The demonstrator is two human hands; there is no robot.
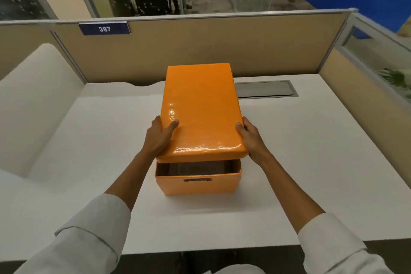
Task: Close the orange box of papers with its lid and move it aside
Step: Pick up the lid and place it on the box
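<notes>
On the white desk (289, 151) the orange box (198, 184) sits open at center, the lid (200, 109) raised over it, my left hand (159, 138) clamped at its nine o'clock edge, my right hand (252, 138) at three o'clock.

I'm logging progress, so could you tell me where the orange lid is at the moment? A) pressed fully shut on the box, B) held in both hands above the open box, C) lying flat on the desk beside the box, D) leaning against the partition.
B: the left hand and right hand hold the lid above the box, whose near rim shows a gap.
</notes>
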